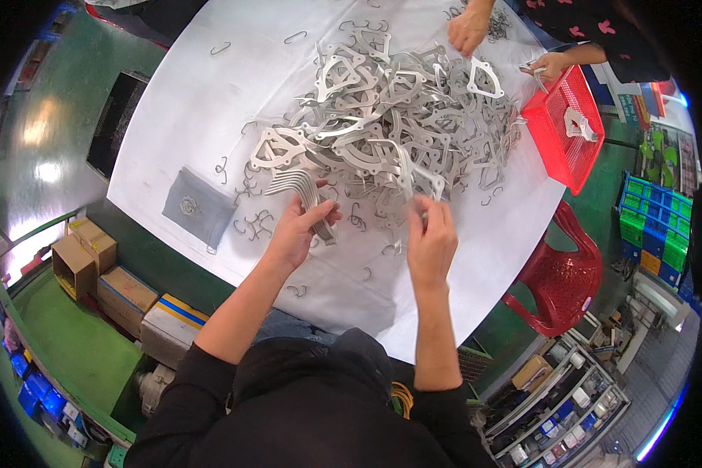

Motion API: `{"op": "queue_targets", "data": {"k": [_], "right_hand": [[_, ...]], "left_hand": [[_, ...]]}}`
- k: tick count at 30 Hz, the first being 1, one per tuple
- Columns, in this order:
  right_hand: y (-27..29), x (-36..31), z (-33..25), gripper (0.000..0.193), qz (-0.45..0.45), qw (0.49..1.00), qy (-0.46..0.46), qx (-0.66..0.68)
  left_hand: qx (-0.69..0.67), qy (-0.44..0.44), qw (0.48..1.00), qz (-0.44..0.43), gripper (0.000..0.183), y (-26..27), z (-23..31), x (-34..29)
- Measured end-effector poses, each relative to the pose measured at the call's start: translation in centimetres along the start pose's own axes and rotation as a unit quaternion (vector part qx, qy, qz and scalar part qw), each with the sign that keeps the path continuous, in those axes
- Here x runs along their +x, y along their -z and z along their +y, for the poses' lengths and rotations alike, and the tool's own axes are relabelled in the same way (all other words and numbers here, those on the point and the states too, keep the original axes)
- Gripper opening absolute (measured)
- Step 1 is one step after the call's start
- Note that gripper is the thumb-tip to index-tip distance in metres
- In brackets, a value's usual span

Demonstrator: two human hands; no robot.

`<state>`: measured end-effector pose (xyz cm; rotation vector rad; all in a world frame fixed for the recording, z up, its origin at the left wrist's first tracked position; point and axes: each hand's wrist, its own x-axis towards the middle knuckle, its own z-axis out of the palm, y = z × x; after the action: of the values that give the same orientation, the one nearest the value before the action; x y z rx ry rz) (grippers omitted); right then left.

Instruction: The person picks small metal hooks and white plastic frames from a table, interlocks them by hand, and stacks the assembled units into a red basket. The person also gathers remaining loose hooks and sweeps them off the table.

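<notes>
My left hand (295,232) is closed around a stack of thin metal brackets (292,182), lined up side by side with their bent ends fanned out to the left. At the near edge of the pile, my right hand (432,243) pinches a silvery metal bracket (429,182) between thumb and fingers. Beyond both hands lies a large heap of similar flat brackets (390,101) with cut-out middles and holes. Small wire hooks (257,225) are scattered around my left hand and the heap's edge.
Across the white-covered table (351,296), another person's hands (468,31) work at the heap and beside a red plastic basket (554,152) holding a bracket. A grey plastic bag (199,207) lies left. A red chair (561,277) stands right; cardboard boxes (125,296) sit lower left.
</notes>
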<state>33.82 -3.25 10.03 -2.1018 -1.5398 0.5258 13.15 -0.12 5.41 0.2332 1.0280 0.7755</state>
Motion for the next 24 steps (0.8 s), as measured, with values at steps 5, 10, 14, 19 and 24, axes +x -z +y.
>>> {"op": "queue_targets", "data": {"k": [5, 10, 14, 19, 24], "right_hand": [[-3.5, -3.2, -3.5, 0.015, -0.025, 0.997, 0.000, 0.076], [-5.8, -2.5, -3.6, 0.011, -0.133, 0.982, 0.078, 0.113], [-8.8, 2.7, -2.1, 0.018, -0.133, 0.980, -0.006, 0.147], [-13.7, 11.1, -0.7, 0.025, -0.158, 0.835, -0.366, 0.380], [-15.3, 12.6, -1.5, 0.020, -0.076, 0.805, -0.343, 0.479]], "left_hand": [[-0.005, -0.013, 0.999, -0.031, 0.043, -0.7, -1.3, -0.3], [-0.036, -0.009, 0.997, 0.061, 0.034, 1.1, -1.3, 0.3], [-0.053, -0.055, 0.996, 0.049, 0.040, 3.6, 0.5, 0.7], [-0.067, -0.033, 0.997, 0.031, 0.043, 5.9, 2.3, 0.1], [-0.059, -0.048, 0.997, 0.027, 0.042, 7.4, 2.3, -0.7]]}}
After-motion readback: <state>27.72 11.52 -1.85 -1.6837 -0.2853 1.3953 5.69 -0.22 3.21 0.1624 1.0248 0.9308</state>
